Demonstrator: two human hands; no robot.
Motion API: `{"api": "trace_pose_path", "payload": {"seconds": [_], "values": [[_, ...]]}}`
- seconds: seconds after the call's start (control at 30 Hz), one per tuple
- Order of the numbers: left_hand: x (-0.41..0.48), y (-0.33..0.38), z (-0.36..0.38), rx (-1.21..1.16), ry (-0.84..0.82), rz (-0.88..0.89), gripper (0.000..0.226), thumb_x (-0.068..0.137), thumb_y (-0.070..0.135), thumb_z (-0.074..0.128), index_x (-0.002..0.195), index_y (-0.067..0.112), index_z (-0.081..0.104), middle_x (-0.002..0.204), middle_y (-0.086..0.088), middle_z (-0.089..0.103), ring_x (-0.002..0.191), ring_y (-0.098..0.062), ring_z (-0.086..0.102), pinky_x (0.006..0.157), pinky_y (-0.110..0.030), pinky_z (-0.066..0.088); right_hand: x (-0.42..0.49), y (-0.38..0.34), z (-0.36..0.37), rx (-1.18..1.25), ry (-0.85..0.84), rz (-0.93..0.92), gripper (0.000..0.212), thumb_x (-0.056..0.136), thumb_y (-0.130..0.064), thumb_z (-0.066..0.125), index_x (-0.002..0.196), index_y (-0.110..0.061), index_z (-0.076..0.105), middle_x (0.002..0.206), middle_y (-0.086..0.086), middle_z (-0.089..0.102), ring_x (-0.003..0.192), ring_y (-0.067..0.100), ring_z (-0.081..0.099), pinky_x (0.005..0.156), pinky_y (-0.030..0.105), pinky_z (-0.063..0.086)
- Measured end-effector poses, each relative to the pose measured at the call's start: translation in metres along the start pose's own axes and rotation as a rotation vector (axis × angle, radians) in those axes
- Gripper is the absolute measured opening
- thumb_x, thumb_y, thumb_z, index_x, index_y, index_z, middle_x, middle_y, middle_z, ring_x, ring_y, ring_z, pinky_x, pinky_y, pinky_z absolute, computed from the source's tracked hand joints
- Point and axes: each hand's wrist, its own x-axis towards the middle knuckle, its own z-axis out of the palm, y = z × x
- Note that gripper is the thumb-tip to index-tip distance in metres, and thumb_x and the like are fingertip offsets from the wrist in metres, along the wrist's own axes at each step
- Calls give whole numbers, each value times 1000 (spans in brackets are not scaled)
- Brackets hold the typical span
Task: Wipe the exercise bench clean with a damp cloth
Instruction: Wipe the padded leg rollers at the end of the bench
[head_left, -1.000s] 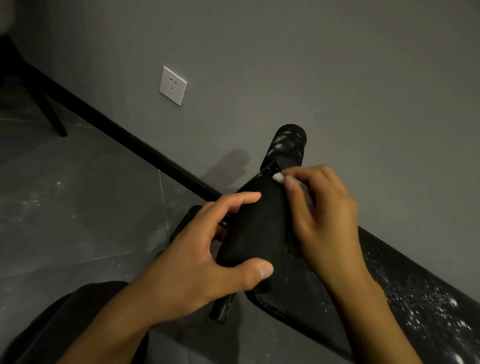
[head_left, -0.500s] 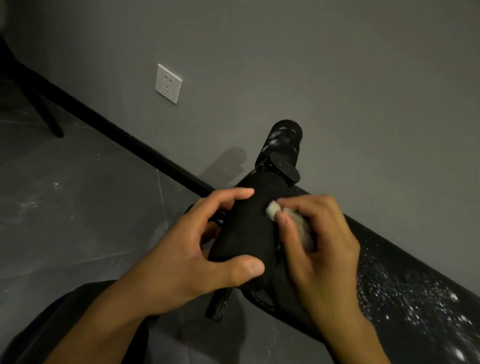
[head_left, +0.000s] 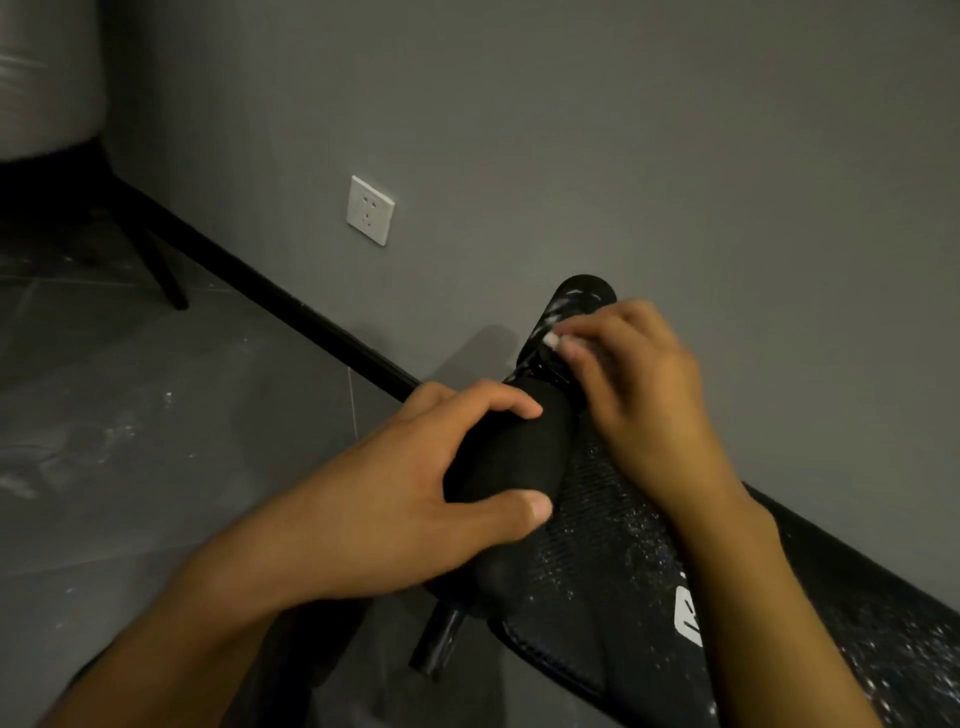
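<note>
The black exercise bench runs from the middle to the lower right, its padded surface speckled with white dust. My left hand is wrapped around the near black foam roller at the bench's end. My right hand presses a small pale cloth against the joint between that roller and the far roller, which carries white smears. Most of the cloth is hidden under my fingers.
A grey wall with a white socket stands right behind the bench. A black skirting strip runs along the floor. A dark chair leg stands at the far left on the dusty grey floor tiles.
My right hand has slid with the cloth from the near roller's side up to the joint by the far roller. My left hand keeps its hold on the near roller.
</note>
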Motion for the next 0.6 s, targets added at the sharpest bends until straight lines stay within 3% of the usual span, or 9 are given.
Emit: {"api": "trace_pose_path", "payload": {"seconds": [0.1,0.27,0.37,0.47,0.6], "values": [[5,2,1,7,-1,-21,54,75,60,71,120,71,44,117,33,40,102,15,53,86,-24,59,-16,6,-13,37,-110,-94,18,99,-21,58,111,-16,71,107,-5,55,94,4,57,81,14,46],[5,-3,7,-99,23,-15,54,81,46,80,121,67,50,118,33,44,105,10,56,87,-25,59,-11,12,-10,45,-22,0,15,96,-18,64,109,-16,73,103,-5,55,91,-1,56,77,7,43],[4,-6,7,-105,27,-13,60,72,54,78,124,66,51,119,33,45,107,7,57,88,-28,59,3,7,2,64,-39,-51,15,98,-16,63,108,-12,73,105,-1,57,91,3,58,79,14,48],[1,-9,8,-125,38,12,62,65,58,71,123,65,52,118,29,47,105,4,58,83,-23,58,-22,5,-10,133,-78,-76,17,98,-18,61,109,-14,72,106,-3,57,95,7,59,77,19,49],[-2,-11,11,-131,71,20,63,66,54,72,125,63,53,119,30,48,105,4,58,84,-20,56,-34,-3,-14,147,-68,-35,18,95,-20,65,111,-18,73,105,-6,57,97,5,59,78,16,48]]}}
